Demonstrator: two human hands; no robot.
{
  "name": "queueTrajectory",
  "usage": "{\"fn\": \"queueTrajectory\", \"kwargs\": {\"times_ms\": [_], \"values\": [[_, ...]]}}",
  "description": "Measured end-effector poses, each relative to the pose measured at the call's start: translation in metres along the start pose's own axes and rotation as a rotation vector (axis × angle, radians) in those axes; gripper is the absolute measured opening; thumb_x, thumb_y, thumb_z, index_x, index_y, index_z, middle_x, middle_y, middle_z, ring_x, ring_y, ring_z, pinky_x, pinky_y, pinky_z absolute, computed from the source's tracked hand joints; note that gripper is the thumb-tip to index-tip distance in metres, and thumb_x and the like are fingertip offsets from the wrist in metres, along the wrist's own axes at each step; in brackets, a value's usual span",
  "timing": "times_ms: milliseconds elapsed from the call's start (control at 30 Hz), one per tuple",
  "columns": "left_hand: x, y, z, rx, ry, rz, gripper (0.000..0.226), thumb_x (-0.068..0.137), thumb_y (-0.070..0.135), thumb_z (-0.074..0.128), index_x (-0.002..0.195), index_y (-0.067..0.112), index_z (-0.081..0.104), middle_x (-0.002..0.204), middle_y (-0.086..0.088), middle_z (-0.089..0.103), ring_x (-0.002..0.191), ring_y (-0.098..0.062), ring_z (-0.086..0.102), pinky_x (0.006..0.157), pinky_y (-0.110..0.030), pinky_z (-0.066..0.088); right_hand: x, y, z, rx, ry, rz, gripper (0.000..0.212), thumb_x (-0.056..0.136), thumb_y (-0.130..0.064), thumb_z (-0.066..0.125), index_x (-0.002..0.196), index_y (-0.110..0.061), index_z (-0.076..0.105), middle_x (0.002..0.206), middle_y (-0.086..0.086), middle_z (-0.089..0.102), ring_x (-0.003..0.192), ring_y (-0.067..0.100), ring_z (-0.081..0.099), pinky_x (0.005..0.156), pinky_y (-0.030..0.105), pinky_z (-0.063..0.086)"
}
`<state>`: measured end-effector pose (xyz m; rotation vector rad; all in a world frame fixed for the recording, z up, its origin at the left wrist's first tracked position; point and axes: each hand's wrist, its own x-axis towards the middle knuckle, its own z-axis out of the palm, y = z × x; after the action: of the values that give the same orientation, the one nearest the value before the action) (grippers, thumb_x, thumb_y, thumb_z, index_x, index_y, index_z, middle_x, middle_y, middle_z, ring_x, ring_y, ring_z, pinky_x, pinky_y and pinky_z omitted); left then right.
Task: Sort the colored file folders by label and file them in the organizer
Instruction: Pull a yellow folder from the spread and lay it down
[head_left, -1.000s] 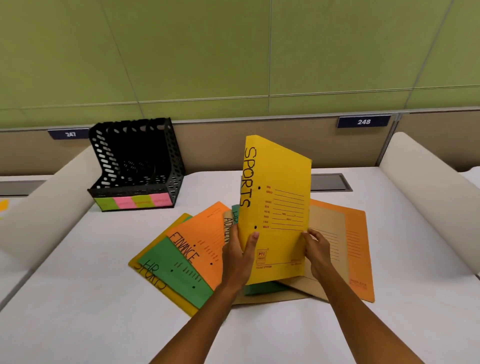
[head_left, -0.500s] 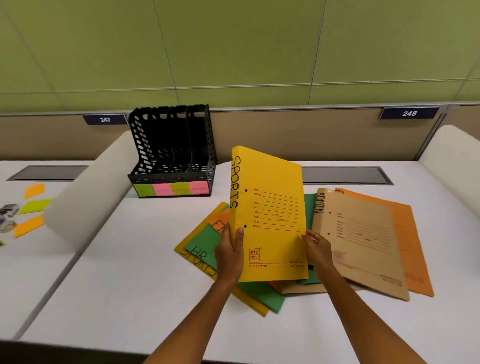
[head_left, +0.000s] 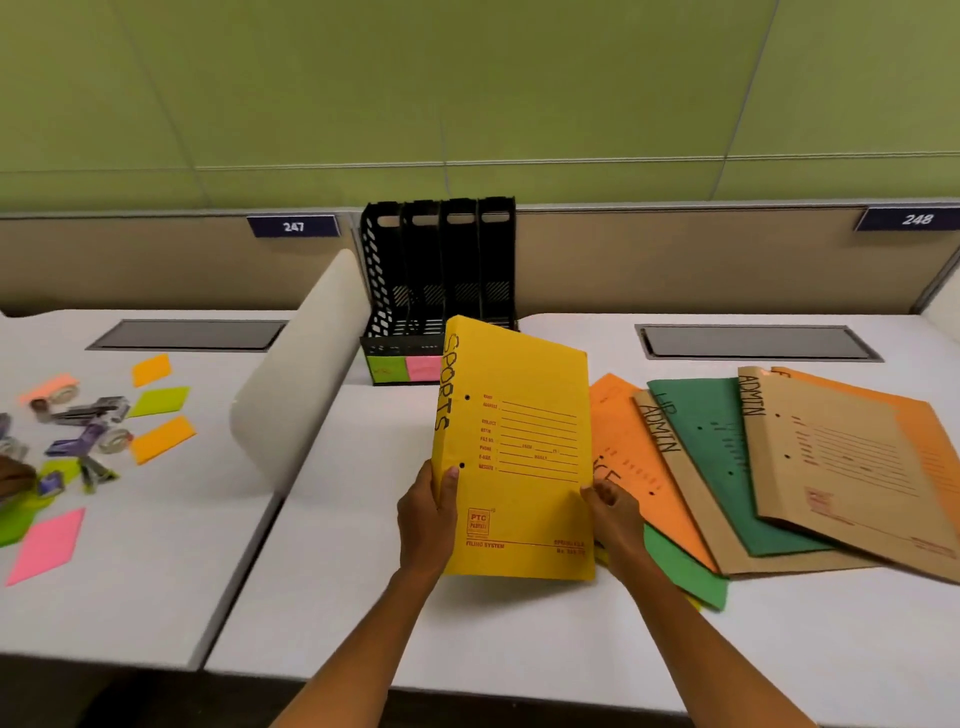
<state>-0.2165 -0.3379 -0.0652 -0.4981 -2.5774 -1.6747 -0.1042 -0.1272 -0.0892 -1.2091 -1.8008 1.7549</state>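
Both my hands hold a yellow folder (head_left: 524, 447) marked SPORTS, raised and tilted above the desk. My left hand (head_left: 423, 519) grips its spine edge, my right hand (head_left: 615, 514) its right edge. Behind the folder stands a black organizer (head_left: 441, 270) with several upright slots and green and pink labels on its front lip; the folder hides part of that lip. To the right a fan of folders lies flat: an orange one (head_left: 634, 457), a brown ADMIN one (head_left: 691, 499), a dark green one (head_left: 727, 457), another brown ADMIN one (head_left: 852, 457), and a light green one (head_left: 680, 566) underneath.
A white curved divider (head_left: 296, 384) separates this desk from the left desk, where coloured sticky notes (head_left: 161, 439), tape rolls and clips (head_left: 88, 421) lie. Grey cable hatches (head_left: 753, 340) sit at the back. Another person's hand (head_left: 13, 475) shows at the far left edge.
The view has swung left and the yellow folder has moved left with both hands, toward the organizer. The remaining folders lie where they were.
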Motion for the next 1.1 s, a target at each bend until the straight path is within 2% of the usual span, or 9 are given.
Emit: {"fn": "queueTrajectory", "kwargs": {"times_ms": [133,233,300,367,433,600,800,967,1100], "values": [[0.007,-0.032,-0.043,0.057,0.014,-0.028,0.030,0.098,0.039,0.046,0.095,0.012,0.061,0.087,-0.001,0.069,0.074,-0.016,0.066,0.067,-0.039,0.057,-0.024,0.002,0.044,-0.034,-0.019,0.016,0.008,0.091,-0.025,0.066,0.094,-0.027,0.060,0.098,0.000,0.064,0.089,0.017,0.059,0.085,0.044,0.052],[0.012,-0.054,-0.069,0.111,0.034,-0.048,0.032,0.098,0.041,0.047,0.093,0.013,0.063,0.084,-0.003,0.068,0.073,-0.017,0.064,0.066,-0.039,0.055,-0.037,0.004,0.070,-0.058,-0.057,0.010,0.014,0.091,-0.022,0.066,0.087,-0.031,0.057,0.096,-0.001,0.062,0.081,0.008,0.055,0.080,0.038,0.050],[0.013,-0.067,-0.082,0.149,0.037,-0.069,0.033,0.098,0.041,0.046,0.091,0.014,0.063,0.081,-0.004,0.066,0.073,-0.020,0.062,0.065,-0.038,0.053,-0.042,0.007,0.083,-0.059,-0.076,0.029,0.008,0.092,-0.020,0.065,0.099,-0.021,0.061,0.108,0.004,0.064,0.089,0.012,0.058,0.082,0.033,0.046],[0.014,-0.079,-0.094,0.192,0.028,-0.104,0.033,0.099,0.039,0.046,0.090,0.013,0.063,0.080,-0.007,0.063,0.076,-0.024,0.060,0.066,-0.036,0.050,-0.047,0.010,0.098,-0.080,-0.092,0.053,0.034,0.092,-0.021,0.064,0.124,-0.011,0.058,0.123,0.008,0.061,0.108,0.022,0.058,0.087,0.033,0.045],[0.014,-0.091,-0.104,0.225,0.023,-0.131,0.032,0.100,0.037,0.046,0.091,0.011,0.063,0.082,-0.008,0.062,0.078,-0.024,0.059,0.066,-0.034,0.045,-0.054,0.011,0.112,-0.113,-0.099,0.059,0.044,0.093,-0.024,0.063,0.134,-0.013,0.051,0.131,0.008,0.058,0.115,0.026,0.055,0.089,0.035,0.045],[0.013,-0.112,-0.133,0.284,0.013,-0.176,0.035,0.100,0.038,0.043,0.089,0.011,0.062,0.083,-0.009,0.060,0.077,-0.023,0.058,0.063,-0.030,0.037,-0.068,0.015,0.139,-0.187,-0.133,0.025,0.045,0.095,-0.026,0.060,0.137,-0.016,0.050,0.132,0.008,0.058,0.116,0.026,0.055,0.096,0.039,0.047],[0.010,-0.129,-0.150,0.367,-0.054,-0.232,0.035,0.100,0.039,0.044,0.102,0.010,0.064,0.094,-0.010,0.061,0.086,-0.022,0.057,0.073,-0.034,0.045,-0.085,0.023,0.158,-0.296,-0.112,-0.058,0.046,0.096,-0.025,0.057,0.139,-0.011,0.048,0.136,0.011,0.055,0.121,0.029,0.053,0.103,0.046,0.043],[0.006,-0.132,-0.152,0.404,-0.100,-0.254,0.039,0.100,0.043,0.042,0.102,0.011,0.064,0.093,-0.008,0.063,0.087,-0.022,0.059,0.073,-0.035,0.047,-0.095,0.028,0.165,-0.336,-0.097,-0.115,0.048,0.096,-0.026,0.056,0.141,-0.010,0.044,0.138,0.011,0.051,0.125,0.029,0.049,0.105,0.041,0.041],[0.002,-0.129,-0.151,0.545,-0.048,-0.281,0.042,0.102,0.042,0.037,0.107,0.009,0.063,0.098,-0.010,0.063,0.092,-0.025,0.059,0.073,-0.036,0.047,-0.100,0.031,0.171,-0.354,-0.123,-0.123,0.048,0.096,-0.028,0.055,0.140,-0.011,0.045,0.136,0.009,0.051,0.124,0.028,0.049,0.105,0.042,0.041]]}}
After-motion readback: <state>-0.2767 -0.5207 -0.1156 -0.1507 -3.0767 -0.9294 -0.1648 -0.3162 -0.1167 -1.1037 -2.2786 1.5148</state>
